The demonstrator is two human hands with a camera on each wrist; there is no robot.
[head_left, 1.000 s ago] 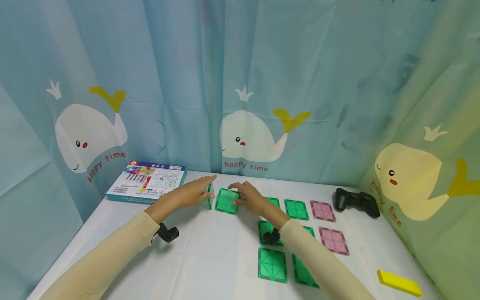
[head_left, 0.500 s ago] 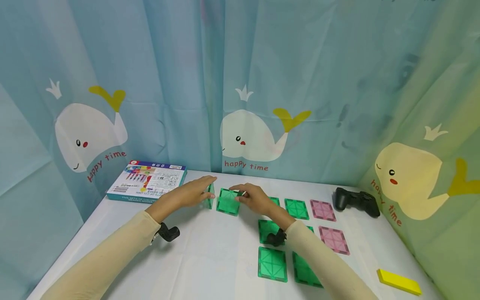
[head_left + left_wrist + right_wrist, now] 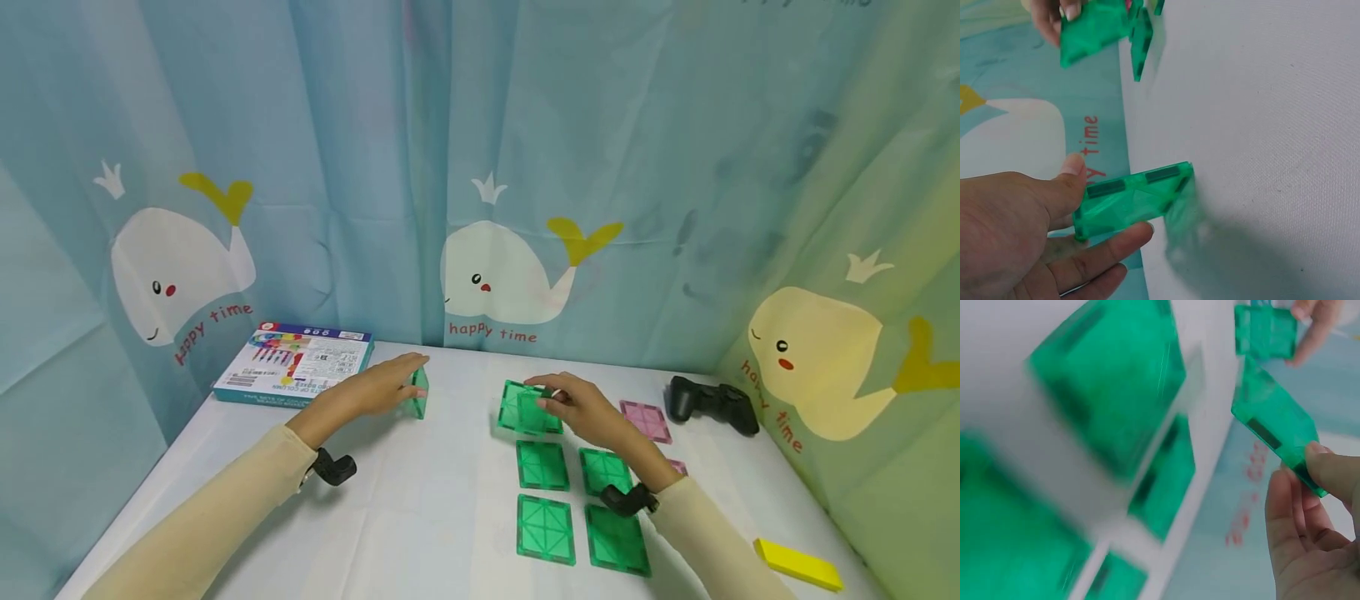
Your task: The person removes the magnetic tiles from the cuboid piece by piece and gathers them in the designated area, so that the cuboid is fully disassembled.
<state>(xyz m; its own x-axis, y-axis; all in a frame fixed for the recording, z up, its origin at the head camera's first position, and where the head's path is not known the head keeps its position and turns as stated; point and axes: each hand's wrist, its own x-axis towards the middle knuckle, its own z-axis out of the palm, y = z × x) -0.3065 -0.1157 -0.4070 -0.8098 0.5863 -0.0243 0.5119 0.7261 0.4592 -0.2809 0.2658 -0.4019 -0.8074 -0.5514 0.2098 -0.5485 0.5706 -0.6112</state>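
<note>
My left hand [image 3: 382, 385] holds a green square magnetic tile [image 3: 1129, 197] on edge, thumb on one side and fingers on the other. Its lower edge seems to meet the white tabletop. To the right, my right hand [image 3: 585, 408] pinches a second green magnetic tile [image 3: 1275, 419] by its edge. This tile is raised and tilted, overlapping in the head view a green tile of the back row. Nearer me, several green tiles lie flat in rows, among them a left front tile [image 3: 545, 529] and a right front tile [image 3: 617, 540]. The right hand and forearm hide part of the group.
Pink tiles, one at the back [image 3: 647, 421], lie right of the green ones. A black game controller [image 3: 712, 404] sits at the back right, a yellow block [image 3: 798, 565] at the front right. A flat box [image 3: 296, 367] is at the back left, before a whale-print curtain [image 3: 360, 167].
My right hand has lifted the green tile that lay beside my left hand and carried it right, over the back row. The left hand has stayed almost still with its upright tile.
</note>
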